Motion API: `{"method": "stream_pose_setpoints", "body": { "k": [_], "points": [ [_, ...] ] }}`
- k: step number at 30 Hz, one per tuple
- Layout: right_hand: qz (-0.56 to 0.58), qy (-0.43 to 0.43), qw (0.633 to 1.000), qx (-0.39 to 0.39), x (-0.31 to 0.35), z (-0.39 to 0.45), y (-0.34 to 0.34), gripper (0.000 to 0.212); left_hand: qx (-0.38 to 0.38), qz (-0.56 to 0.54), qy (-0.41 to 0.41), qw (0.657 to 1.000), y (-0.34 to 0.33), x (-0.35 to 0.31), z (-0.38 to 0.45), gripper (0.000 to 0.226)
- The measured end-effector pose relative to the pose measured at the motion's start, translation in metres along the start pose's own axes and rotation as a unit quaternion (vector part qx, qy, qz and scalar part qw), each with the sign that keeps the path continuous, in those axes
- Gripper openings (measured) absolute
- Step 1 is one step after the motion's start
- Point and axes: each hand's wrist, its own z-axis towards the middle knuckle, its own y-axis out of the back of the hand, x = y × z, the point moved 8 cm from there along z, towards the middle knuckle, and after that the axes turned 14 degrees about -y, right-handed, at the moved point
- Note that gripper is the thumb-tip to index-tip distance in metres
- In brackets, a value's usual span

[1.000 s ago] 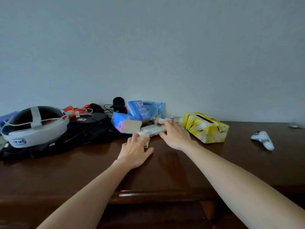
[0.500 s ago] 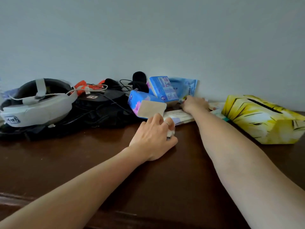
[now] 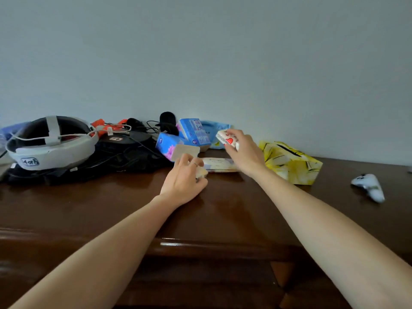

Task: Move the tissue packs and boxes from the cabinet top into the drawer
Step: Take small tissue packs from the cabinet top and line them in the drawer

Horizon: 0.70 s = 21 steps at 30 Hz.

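My right hand [image 3: 244, 150] grips a small white tissue pack with red hearts [image 3: 227, 137], lifted above the dark wooden cabinet top [image 3: 223, 210]. My left hand [image 3: 184, 182] curls round a small pale yellow pack [image 3: 202, 173] that rests on the wood. Between my hands lies a flat white pack [image 3: 217, 164]. Behind it lean a blue pack with a pink flower [image 3: 167, 146], a blue pack with print [image 3: 195, 133] and a light blue pouch [image 3: 217, 128]. A yellow tissue box [image 3: 289, 162] stands at the right. The drawer is out of sight.
A white and black headset [image 3: 50, 143] sits on a black bag [image 3: 120, 157] with cables at the left. A white controller [image 3: 370, 186] lies at the far right. The cabinet's front edge [image 3: 200, 244] runs below my forearms. A grey wall is behind.
My right hand has drawn back from the rear of the pile and lifted the heart-printed pack. My left hand stays curled on the small yellow pack. The view has pulled back.
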Motion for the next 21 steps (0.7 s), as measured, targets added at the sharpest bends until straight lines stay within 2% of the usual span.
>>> {"method": "stream_pose_setpoints", "body": {
  "k": [5, 8, 11, 14, 17, 19, 21],
  "points": [
    [0.125, 0.021, 0.992, -0.017, 0.020, -0.115, 0.054, 0.050, -0.137, -0.130, 0.094, 0.977, 0.050, -0.040, -0.063, 0.034],
    [0.187, 0.067, 0.978, -0.060, 0.022, -0.211, 0.070, 0.054, -0.227, -0.171, 0.046, 0.958, 0.088, -0.085, -0.134, 0.029],
    [0.221, 0.123, 0.964, -0.081, 0.005, -0.322, 0.053, 0.060, -0.245, -0.138, 0.000, 0.960, 0.082, -0.114, -0.232, 0.034],
    [0.199, 0.080, 0.977, 0.012, -0.037, -0.426, -0.014, 0.063, -0.180, -0.123, 0.077, 0.973, 0.030, -0.101, -0.346, 0.039],
    [0.117, -0.056, 0.971, 0.199, -0.098, -0.508, -0.109, 0.070, -0.037, -0.089, 0.190, 0.977, -0.035, -0.069, -0.445, 0.041],
    [0.022, -0.116, 0.935, 0.335, -0.133, -0.551, -0.164, 0.071, 0.063, -0.063, 0.252, 0.964, -0.066, -0.049, -0.488, 0.039],
    [-0.028, -0.144, 0.891, 0.429, -0.154, -0.581, -0.205, 0.062, 0.120, -0.042, 0.287, 0.949, -0.084, -0.030, -0.515, 0.039]
  ]
}}
